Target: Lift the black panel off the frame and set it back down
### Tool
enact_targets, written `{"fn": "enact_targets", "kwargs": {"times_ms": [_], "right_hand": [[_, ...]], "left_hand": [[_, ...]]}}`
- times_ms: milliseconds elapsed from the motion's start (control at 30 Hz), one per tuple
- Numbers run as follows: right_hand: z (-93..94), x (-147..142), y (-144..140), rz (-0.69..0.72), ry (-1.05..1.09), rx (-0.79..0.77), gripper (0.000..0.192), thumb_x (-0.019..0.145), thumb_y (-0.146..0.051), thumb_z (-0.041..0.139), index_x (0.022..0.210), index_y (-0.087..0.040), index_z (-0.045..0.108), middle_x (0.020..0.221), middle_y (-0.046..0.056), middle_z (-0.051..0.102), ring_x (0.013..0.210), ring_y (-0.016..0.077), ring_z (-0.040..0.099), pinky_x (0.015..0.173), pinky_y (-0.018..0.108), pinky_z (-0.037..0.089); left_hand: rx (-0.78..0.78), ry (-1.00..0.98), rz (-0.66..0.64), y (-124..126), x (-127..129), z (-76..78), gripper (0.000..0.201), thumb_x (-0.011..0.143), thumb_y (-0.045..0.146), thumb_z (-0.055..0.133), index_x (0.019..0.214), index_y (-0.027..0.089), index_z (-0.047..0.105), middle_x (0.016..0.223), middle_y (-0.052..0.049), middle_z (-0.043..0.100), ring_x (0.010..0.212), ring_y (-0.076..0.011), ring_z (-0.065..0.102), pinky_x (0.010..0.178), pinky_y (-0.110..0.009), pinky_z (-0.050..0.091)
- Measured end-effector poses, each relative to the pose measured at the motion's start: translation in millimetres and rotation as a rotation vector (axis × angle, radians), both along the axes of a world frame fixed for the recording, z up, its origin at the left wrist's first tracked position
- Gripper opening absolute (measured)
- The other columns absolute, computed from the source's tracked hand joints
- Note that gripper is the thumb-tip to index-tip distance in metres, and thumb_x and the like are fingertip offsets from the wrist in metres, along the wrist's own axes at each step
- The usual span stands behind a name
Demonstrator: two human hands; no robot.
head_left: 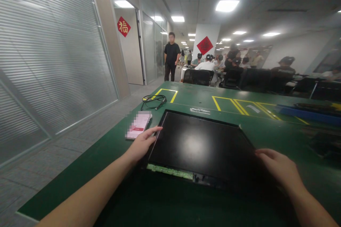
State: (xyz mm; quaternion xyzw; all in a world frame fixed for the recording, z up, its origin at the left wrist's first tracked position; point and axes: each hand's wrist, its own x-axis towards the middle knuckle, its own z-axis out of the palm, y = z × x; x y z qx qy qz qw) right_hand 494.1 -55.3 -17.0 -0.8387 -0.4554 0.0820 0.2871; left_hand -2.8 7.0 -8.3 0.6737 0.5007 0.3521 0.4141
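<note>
Both hands, left hand (pixel 142 143) and right hand (pixel 279 170), lie open against the flat, glossy black panel's (pixel 198 145) side edges, gripping nothing.

Bare forearms; no sleeves, unadorned left hand (pixel 141 145)

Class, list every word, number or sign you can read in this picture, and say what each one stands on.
"福": on the red diamond sign by the door.
Red diamond on the white pillar: character too blurred to read.
Phone beside the left hand: screen blurred, unreadable.
White label on the green table: too small to read.
Black panel: no text.
</note>
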Motion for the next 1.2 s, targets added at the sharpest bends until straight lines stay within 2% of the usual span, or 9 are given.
{"fn": "enact_targets", "kwargs": {"times_ms": [67,100,200,300,367,567,867,1067,1200], "right_hand": [[-0.5,0,1,0.001,-0.004,0.005,0.035,0.072,-0.047,0.054,0.079,-0.027,0.082,0.090,0.010,0.080,0.089,0.0345,0.071,0.076,0.043,0.052],[-0.7,0,1,-0.001,-0.003,0.005,0.035,0.071,-0.046,0.055,0.079,-0.027,0.082,0.090,0.010,0.080,0.088,0.0344,0.070,0.076,0.043,0.052],[-1.1,0,1,-0.006,0.006,0.013,0.035,0.070,-0.047,0.055,0.079,-0.027,0.082,0.088,0.010,0.080,0.086,0.0337,0.070,0.074,0.043,0.052],[-0.7,-1,0,-0.014,0.010,0.024,0.036,0.068,-0.048,0.055,0.079,-0.027,0.082,0.086,0.010,0.079,0.084,0.0331,0.070,0.073,0.042,0.051],[0.1,-1,-1,-0.017,0.015,0.017,0.036,0.068,-0.049,0.055,0.078,-0.027,0.082,0.086,0.010,0.079,0.084,0.0333,0.070,0.072,0.042,0.051],[2.9,-2,0,0.001,-0.004,0.003,0.037,0.068,-0.049,0.054,0.078,-0.027,0.082,0.088,0.010,0.079,0.087,0.0348,0.070,0.074,0.043,0.051],[1.1,0,0,0.001,-0.008,-0.023,0.039,0.068,-0.050,0.053,0.081,-0.028,0.082,0.090,0.010,0.080,0.090,0.0352,0.070,0.076,0.044,0.050],[1.7,-1,-1,-0.016,-0.008,-0.034,0.039,0.069,-0.051,0.053,0.083,-0.028,0.082,0.090,0.010,0.080,0.089,0.0352,0.070,0.076,0.044,0.051],[4.9,-4,-1,-0.018,-0.003,-0.048,0.039,0.069,-0.050,0.053,0.082,-0.027,0.082,0.091,0.010,0.080,0.089,0.0350,0.070,0.077,0.044,0.051]], "left_hand": [[-0.235,-0.273,0.126,-2,7,2.7,0.053,0.092,0.014,0.054,0.144,0.024,0.057,0.141,-0.009,0.070,0.091,-0.0220,0.080,0.074,-0.035,0.064],[-0.304,-0.392,0.186,-3,10,4.0,0.052,0.089,0.011,0.057,0.139,0.024,0.059,0.138,-0.008,0.072,0.086,-0.0191,0.080,0.071,-0.031,0.064],[-0.412,-0.623,0.310,-5,19,6.7,0.048,0.085,0.004,0.063,0.130,0.019,0.063,0.110,-0.007,0.081,0.072,-0.0151,0.077,0.065,-0.026,0.062],[-0.472,-0.725,0.343,-7,22,7.2,0.053,0.085,0.005,0.070,0.136,0.016,0.061,0.085,-0.006,0.081,0.063,-0.0180,0.076,0.059,-0.027,0.062],[-0.509,-0.758,0.322,-9,23,7.4,0.064,0.083,0.005,0.075,0.143,0.016,0.058,0.083,-0.007,0.081,0.063,-0.0209,0.077,0.058,-0.030,0.064],[-0.559,-0.772,0.273,-11,22,10.7,0.093,0.072,0.000,0.083,0.156,0.018,0.048,0.098,-0.010,0.084,0.067,-0.0232,0.080,0.063,-0.031,0.066],[-0.567,-0.747,0.126,-14,18,11.3,0.085,0.067,0.004,0.085,0.148,0.013,0.059,0.105,-0.015,0.084,0.078,-0.0282,0.082,0.069,-0.034,0.066],[-0.521,-0.732,0.108,-15,19,9.6,0.086,0.067,0.008,0.085,0.148,0.018,0.059,0.110,-0.012,0.083,0.081,-0.0275,0.081,0.069,-0.034,0.064],[-0.476,-0.742,0.076,-16,19,9.9,0.083,0.066,0.011,0.087,0.145,0.019,0.063,0.118,-0.011,0.082,0.092,-0.0287,0.081,0.076,-0.034,0.063]]}}
